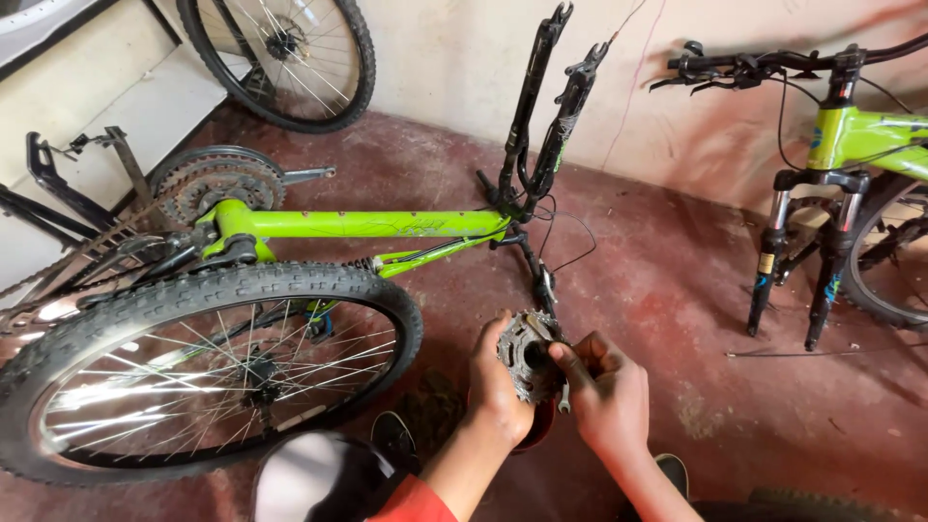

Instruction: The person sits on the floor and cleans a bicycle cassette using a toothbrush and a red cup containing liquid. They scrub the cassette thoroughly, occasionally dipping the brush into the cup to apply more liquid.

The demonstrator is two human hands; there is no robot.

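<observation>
Left hand [498, 382] clasps the cassette [527, 356]; right hand [604, 387] pinches a tool [564, 396] at its hub. Best to brace the cassette steady and turn squarely.

No packages, signs or screens show here. The only labels are decals on the bicycles. A small blue decal [818, 136] sits on the head tube of the upright green bicycle [870, 135] at the right, and a yellow sticker [766, 263] wraps one black fork leg lower down, with a small blue mark [831, 287] on the other leg. Faint dark lettering [418, 227] runs along the green tube of the overturned bicycle frame [358, 224].
</observation>
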